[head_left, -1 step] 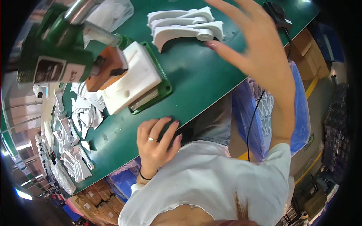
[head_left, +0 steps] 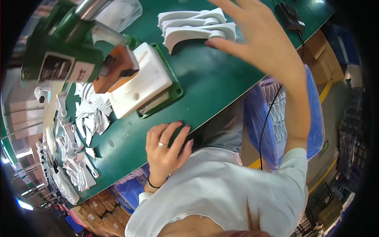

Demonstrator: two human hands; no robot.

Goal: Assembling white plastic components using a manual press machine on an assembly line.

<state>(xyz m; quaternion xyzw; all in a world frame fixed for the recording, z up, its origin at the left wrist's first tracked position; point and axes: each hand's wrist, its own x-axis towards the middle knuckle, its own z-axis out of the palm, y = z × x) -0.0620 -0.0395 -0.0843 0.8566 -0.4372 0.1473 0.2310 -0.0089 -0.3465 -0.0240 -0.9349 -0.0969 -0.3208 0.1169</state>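
Several white curved plastic parts (head_left: 185, 34) stand side by side at the far middle of the green table. My right hand (head_left: 260, 47) reaches over their right end with fingers spread. Its thumb overlaps the round boss of the nearest part; whether it touches cannot be made out, and some fingertips run past the picture's upper edge. My left hand (head_left: 166, 148), a ring on one finger, lies at the table's front edge, fingers apart and holding nothing. Left of the curved parts stands a green press (head_left: 63, 59) with a brown block (head_left: 114, 71) above a white fixture block (head_left: 152, 79).
Loose white plastic pieces (head_left: 92, 114) lie in a heap on the table's left side. A blue-lined box (head_left: 256, 118) holds stacked white parts beneath my right arm. At the far right sits a black device (head_left: 288, 15) with a cable. A clear plastic bag (head_left: 122, 15) lies behind the press.
My right hand has moved slightly left, and its thumb now covers part of the nearest part's round boss. My left hand stays at the table edge. The whole view has shifted slightly.
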